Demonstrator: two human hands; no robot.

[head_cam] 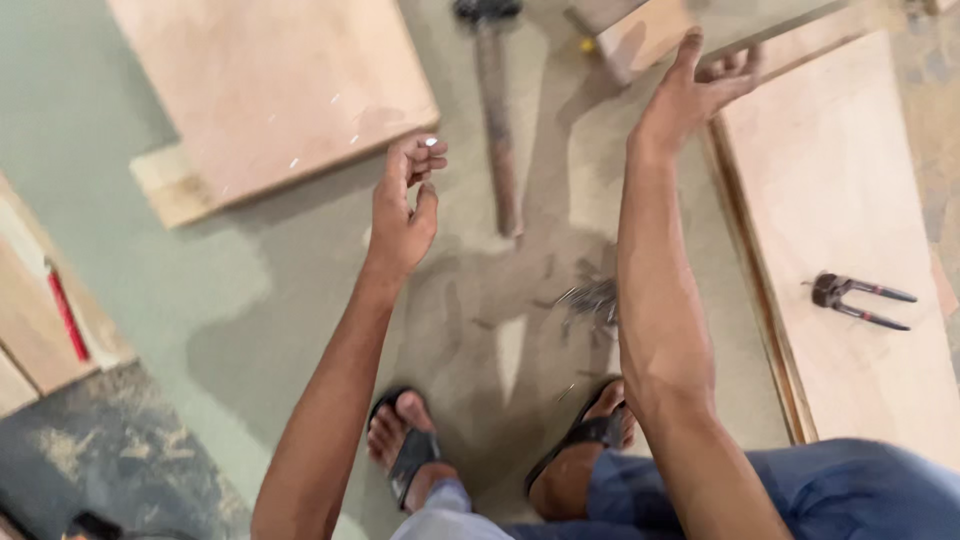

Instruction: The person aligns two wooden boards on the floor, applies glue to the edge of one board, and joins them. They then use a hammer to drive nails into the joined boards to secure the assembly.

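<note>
My left hand is raised over the floor with its fingers curled around small shiny nails at the fingertips. My right hand reaches up with fingers spread, touching the edge of a wooden block at the top. A hammer with a wooden handle lies on the floor between the two hands. A heap of loose nails lies on the floor beside my right forearm.
A plywood board lies on a batten at the upper left. A long plywood panel at the right carries a pair of pincers. A red pencil rests on boards at the left edge. My sandalled feet stand below.
</note>
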